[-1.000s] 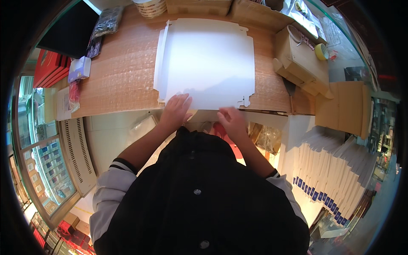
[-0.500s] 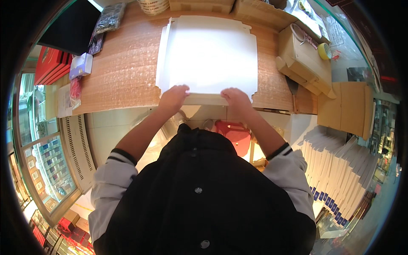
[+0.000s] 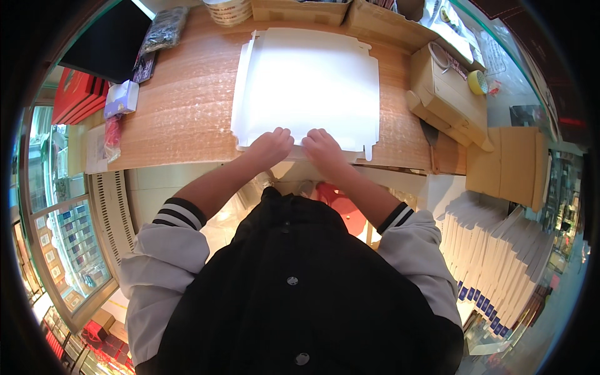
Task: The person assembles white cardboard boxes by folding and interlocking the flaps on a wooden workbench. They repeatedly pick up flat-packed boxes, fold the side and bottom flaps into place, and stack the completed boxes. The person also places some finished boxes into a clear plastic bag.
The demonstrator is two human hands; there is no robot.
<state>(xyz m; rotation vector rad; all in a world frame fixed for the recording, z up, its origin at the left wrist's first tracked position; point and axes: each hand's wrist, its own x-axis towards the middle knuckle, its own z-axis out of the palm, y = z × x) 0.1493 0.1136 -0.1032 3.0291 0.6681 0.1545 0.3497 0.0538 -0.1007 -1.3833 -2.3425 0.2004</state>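
1. The white card (image 3: 309, 87) lies flat in the middle of the surface (image 3: 181, 94), its near edge close to the surface's near edge.
2. The left hand (image 3: 272, 147) touches the card's near edge, fingers bent and close together; its thumb is hidden, so I cannot tell whether it pinches.
3. The right hand (image 3: 324, 151) is just beside it on the same edge, fingers likewise curled (its grip I cannot tell either).
4. On the right stands a carton (image 3: 447, 103), a yellow tape roll (image 3: 477, 82) at its far side.
5. Left of the card, well apart, sits a small box (image 3: 122, 99).
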